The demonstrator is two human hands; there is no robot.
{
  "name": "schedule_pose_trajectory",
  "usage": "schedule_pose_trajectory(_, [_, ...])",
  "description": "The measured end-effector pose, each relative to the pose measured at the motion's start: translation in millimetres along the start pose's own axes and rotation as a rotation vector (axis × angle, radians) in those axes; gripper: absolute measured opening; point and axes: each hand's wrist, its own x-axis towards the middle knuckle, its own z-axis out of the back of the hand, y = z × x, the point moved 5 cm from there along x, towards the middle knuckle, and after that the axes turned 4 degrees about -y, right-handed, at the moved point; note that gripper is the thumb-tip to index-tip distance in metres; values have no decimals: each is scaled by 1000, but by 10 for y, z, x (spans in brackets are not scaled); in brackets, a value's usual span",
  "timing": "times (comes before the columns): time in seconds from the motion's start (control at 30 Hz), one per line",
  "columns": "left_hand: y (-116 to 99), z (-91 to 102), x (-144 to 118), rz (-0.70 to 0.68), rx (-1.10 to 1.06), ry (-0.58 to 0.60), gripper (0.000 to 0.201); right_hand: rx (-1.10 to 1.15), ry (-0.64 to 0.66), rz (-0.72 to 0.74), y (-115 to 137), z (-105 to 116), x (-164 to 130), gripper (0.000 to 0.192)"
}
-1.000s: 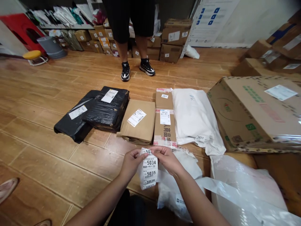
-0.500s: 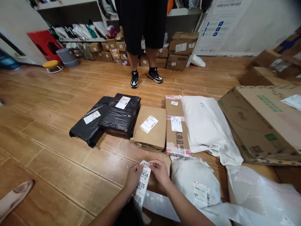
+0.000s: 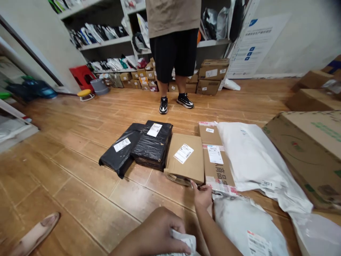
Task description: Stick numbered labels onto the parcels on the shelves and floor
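head view: left hand (image 3: pixel 160 231) low at the bottom edge, fingers curled shut around a crumpled white label strip (image 3: pixel 183 243), only a bit of the strip showing past the knuckles. right hand (image 3: pixel 202 195) stretched forward, fingers loosely open, fingertips touching the near edge of the tall taped carton (image 3: pixel 217 167); can't tell if it pinches anything. that carton lies flat on the wooden floor (image 3: pixel 80 185) in a row of parcels: two black poly bags (image 3: pixel 138 147) at the left end, overlapping, then a flat brown cardboard mailer (image 3: pixel 185 160) just beside the carton, then a big white poly bag (image 3: pixel 255 160) on its right. another white bag (image 3: pixel 239 224) with a barcode label sits near the right forearm, below the carton. large cardboard box (image 3: pixel 314 149) at the right edge. another person (image 3: pixel 173 53) in black shorts and sneakers stands beyond the row, in front of shelves (image 3: pixel 106 42) packed with parcels. a foot in a pale shoe (image 3: pixel 34 234) at bottom left.
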Motion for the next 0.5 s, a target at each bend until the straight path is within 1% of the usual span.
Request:
schedule_pose_trajectory(0.07, [-153,87,-9,-86,-54,-35,23,1,75,-13,132,89,-3,38])
schedule_pose_trajectory(0.1, [-256,132,2,-143,-50,-68,21,13,107,-9,237,163,-24,37])
schedule_pose_trajectory(0.17, [-453,226,53,-221,-34,-183,21,85,233,8,536,343,-142,38])
schedule_pose_trajectory(0.2, [-517,268,90,-219,-47,-253,23,141,341,28,729,438,-245,41])
schedule_pose_trajectory(0.23, [-551,303,129,-194,-83,-319,25,235,603,14,937,480,-410,49])
schedule_pose_trajectory(0.27, [-559,328,167,-159,-138,-377,27,312,812,33,1165,559,-587,59])
schedule_pose_trajectory(0.3, [-550,347,199,-131,-197,-427,27,336,944,84,1386,662,-744,60])
schedule_pose_trajectory(0.33, [-531,365,222,-112,-241,-479,27,328,966,141,1576,775,-846,53])
schedule_pose_trajectory(0.4, [-489,417,241,-89,-267,-597,28,288,915,186,1838,934,-947,41])
schedule_pose_trajectory(0.43, [-479,439,248,-75,-251,-634,29,270,866,198,1914,978,-951,37])
schedule_pose_trajectory(0.5, [-514,465,272,-65,-129,-643,30,275,772,202,1971,998,-901,35])
